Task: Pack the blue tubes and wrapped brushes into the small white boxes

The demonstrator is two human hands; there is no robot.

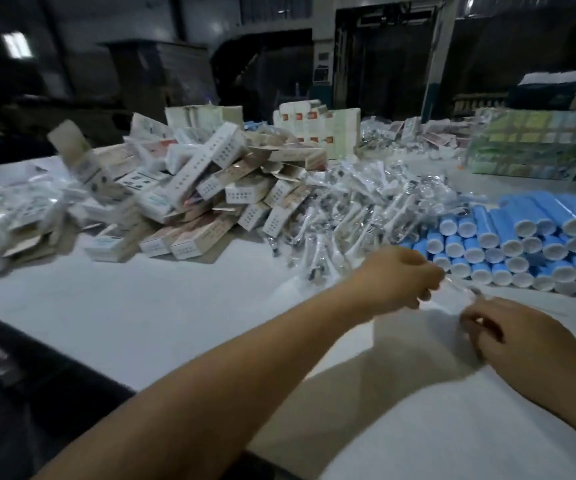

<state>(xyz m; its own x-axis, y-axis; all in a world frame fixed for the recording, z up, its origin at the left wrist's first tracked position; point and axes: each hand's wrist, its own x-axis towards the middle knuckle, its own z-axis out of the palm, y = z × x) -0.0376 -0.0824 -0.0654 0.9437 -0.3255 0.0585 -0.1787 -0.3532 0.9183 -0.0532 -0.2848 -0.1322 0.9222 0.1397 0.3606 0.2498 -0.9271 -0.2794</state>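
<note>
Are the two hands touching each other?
Apart. The head view shows bare white table between the left hand and right hand.

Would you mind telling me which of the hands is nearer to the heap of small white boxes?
Left. The left hand reaches forward, right of the white boxes; the right hand sits farther right and closer to the person.
</note>
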